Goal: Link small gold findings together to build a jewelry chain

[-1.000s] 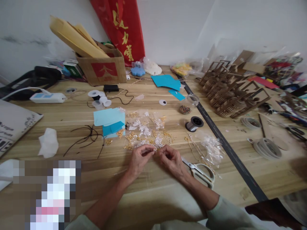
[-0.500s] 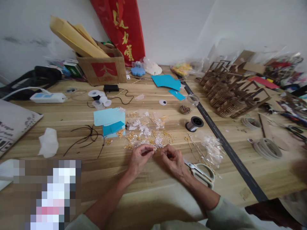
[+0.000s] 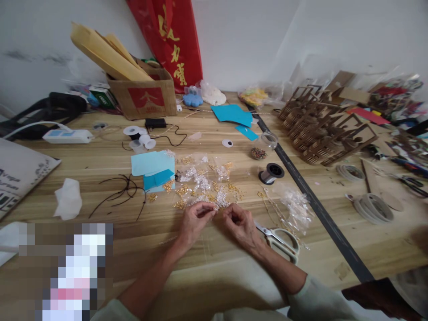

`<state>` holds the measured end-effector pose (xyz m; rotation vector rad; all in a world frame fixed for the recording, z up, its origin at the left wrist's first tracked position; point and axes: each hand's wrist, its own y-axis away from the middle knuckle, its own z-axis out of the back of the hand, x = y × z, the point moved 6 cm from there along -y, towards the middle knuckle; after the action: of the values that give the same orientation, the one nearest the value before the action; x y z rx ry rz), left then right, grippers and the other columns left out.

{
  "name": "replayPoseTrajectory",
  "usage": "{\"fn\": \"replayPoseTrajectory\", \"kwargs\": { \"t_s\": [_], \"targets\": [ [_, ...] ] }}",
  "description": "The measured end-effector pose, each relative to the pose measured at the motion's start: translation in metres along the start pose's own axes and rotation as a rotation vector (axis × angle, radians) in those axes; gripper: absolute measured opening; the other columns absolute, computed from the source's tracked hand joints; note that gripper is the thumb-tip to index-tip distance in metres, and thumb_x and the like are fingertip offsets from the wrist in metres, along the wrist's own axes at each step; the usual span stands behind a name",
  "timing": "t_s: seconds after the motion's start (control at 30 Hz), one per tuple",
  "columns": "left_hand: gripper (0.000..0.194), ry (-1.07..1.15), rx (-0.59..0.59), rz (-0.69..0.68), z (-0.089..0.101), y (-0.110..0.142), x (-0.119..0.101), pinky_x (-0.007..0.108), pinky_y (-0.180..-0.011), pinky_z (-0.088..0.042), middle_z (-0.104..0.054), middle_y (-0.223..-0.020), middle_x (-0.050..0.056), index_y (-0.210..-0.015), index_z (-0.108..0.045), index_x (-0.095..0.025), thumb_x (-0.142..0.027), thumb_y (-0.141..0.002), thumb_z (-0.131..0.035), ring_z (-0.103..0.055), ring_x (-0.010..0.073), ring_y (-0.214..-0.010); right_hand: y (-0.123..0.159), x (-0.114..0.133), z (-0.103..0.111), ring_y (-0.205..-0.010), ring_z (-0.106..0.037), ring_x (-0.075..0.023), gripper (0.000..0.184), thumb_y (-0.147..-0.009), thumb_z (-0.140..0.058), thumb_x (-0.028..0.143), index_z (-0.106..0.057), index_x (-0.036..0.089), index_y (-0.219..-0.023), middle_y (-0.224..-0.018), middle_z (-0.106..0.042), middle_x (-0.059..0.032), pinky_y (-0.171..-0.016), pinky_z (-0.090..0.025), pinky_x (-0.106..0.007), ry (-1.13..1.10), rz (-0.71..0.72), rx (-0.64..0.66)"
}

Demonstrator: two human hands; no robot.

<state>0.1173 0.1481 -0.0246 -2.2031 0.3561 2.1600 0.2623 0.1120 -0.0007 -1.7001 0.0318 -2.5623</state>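
Observation:
Over the near middle of the table, my left hand [image 3: 197, 220] is closed in a pinch. A small silvery piece [image 3: 216, 207] shows at its fingertips, too small to name exactly. Close on its right, my right hand [image 3: 241, 224] has thumb and forefinger pressed together; whatever is between them is too fine to make out. Just beyond both hands lie small silver beads or findings [image 3: 221, 194] and gold ones [image 3: 182, 191], some on clear plastic bags. Beside my right wrist rest scissors [image 3: 282, 243] with pale handles. Thin chains [image 3: 267, 207] lie to the right of my right hand.
A wire spool [image 3: 271, 173] and a clear jar of beads [image 3: 259, 153] stand further back. Light blue cards [image 3: 149, 162] and black cord [image 3: 125, 191] lie left. Brown wooden frames [image 3: 321, 129] stand right. A cardboard box [image 3: 143, 100] sits near the wall.
My right hand has turned slightly, its fingertips moving a touch left. The left hand keeps its pinch in nearly the same place. Nothing on the table has visibly moved.

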Motion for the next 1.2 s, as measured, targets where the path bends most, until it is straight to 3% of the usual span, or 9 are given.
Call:
{"fn": "replayPoseTrajectory", "kwargs": {
  "t_s": [0.67,0.87,1.2],
  "targets": [
    [0.011,-0.014,0.023,-0.011,-0.002,0.001,0.001,0.029,-0.075,-0.055,-0.073,-0.079,0.006,-0.078,-0.07,-0.014,-0.016,-0.067,-0.07,-0.068,0.0181,-0.075,0.0,0.001,-0.006,-0.05,-0.041,-0.0089,0.019,-0.084,-0.051,0.029,-0.054,0.017,-0.07,-0.057,-0.05,0.0035,-0.048,-0.032,-0.021,-0.033,0.012,0.017],
    [0.016,0.006,0.021,-0.002,-0.002,0.002,0.0,0.03,-0.077,-0.056,-0.073,-0.081,0.006,-0.082,-0.07,-0.014,-0.016,-0.067,-0.07,-0.069,0.0181,-0.077,-0.001,-0.004,-0.008,-0.048,-0.038,-0.0084,0.02,-0.084,-0.052,0.031,-0.053,0.017,-0.07,-0.054,-0.044,0.0047,-0.047,-0.03,-0.02,-0.037,-0.021,0.033],
    [0.017,-0.061,0.019,-0.066,-0.002,0.002,-0.003,0.028,-0.074,-0.056,-0.073,-0.08,0.006,-0.086,-0.069,-0.015,-0.015,-0.069,-0.069,-0.068,0.0171,-0.076,0.0,-0.014,-0.016,-0.043,-0.043,-0.0079,0.024,-0.087,-0.052,0.038,-0.052,0.017,-0.075,-0.054,-0.054,0.0033,-0.043,-0.034,-0.019,-0.192,-0.141,0.104]
  ]
}}
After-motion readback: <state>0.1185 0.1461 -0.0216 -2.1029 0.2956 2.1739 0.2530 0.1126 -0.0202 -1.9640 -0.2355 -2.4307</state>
